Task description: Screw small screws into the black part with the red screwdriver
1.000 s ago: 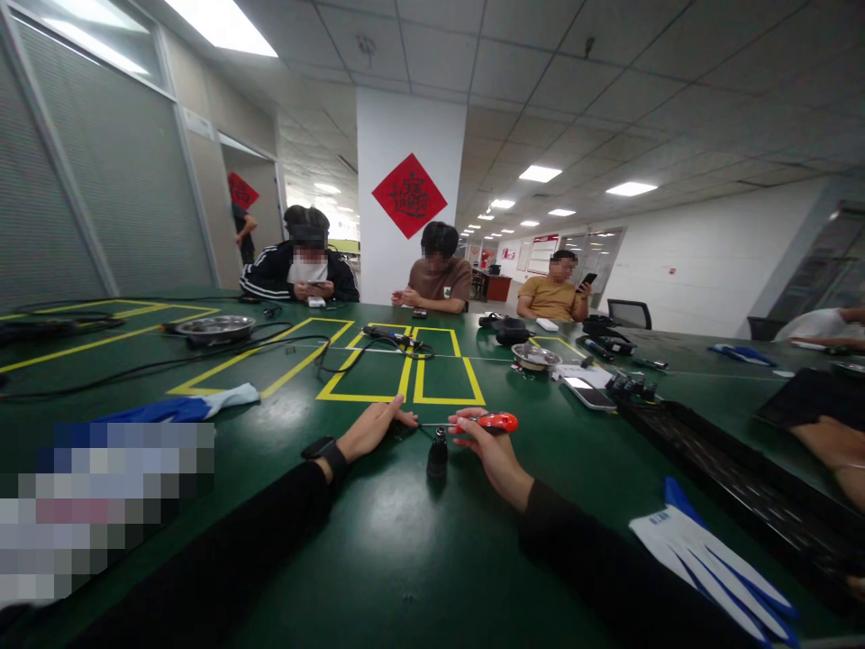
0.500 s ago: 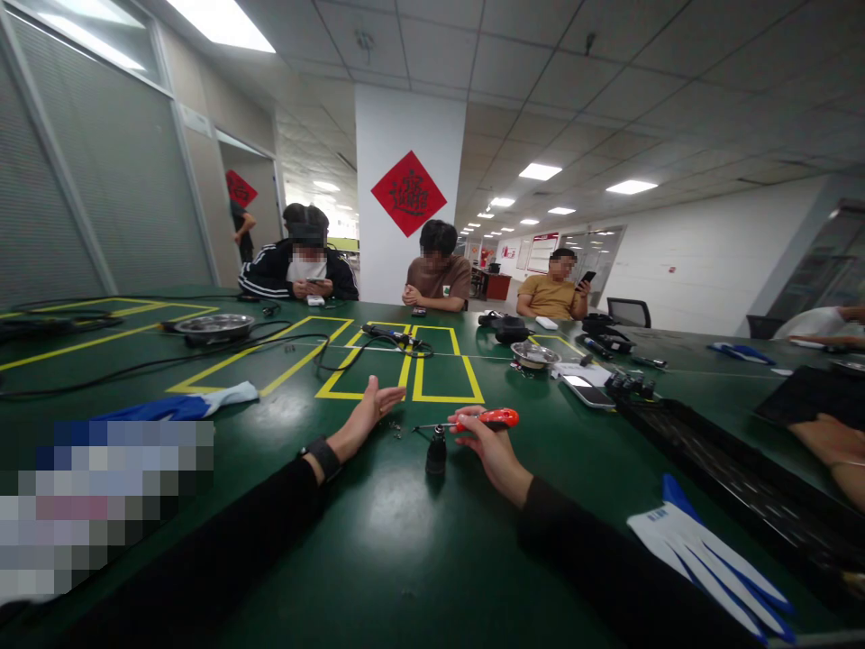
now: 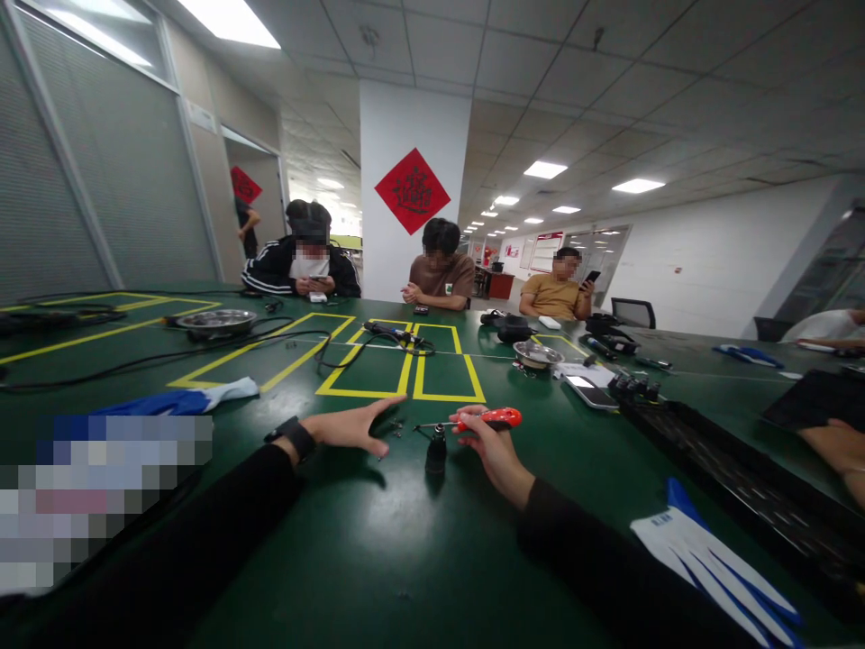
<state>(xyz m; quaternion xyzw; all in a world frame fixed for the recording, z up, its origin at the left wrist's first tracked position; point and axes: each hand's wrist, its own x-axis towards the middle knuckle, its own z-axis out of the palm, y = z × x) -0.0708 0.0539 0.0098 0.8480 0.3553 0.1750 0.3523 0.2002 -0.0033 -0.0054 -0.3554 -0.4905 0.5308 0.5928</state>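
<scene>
My right hand [image 3: 487, 449] is wrapped round a screwdriver with a red and black handle [image 3: 501, 418]. The shaft points left, over the top of a small black cylindrical part [image 3: 436, 451] that stands upright on the green table [image 3: 398, 559]. My left hand [image 3: 351, 427] is to the left of that part, palm turned down, thumb and fingers spread, with nothing in it. Several tiny metal pieces [image 3: 397, 427] lie between my left hand and the black part.
White-and-blue gloves [image 3: 709, 550] lie at the right, beside a long black tray [image 3: 736, 487]. A phone [image 3: 589, 393], a metal bowl [image 3: 538, 354] and another bowl [image 3: 216, 321] stand farther back. A cabled tool [image 3: 388, 333] lies mid-table. People sit across.
My left hand has moved left and rolled from a sideways pose to palm down, thumb swung toward me. My right hand with the screwdriver has barely moved.
</scene>
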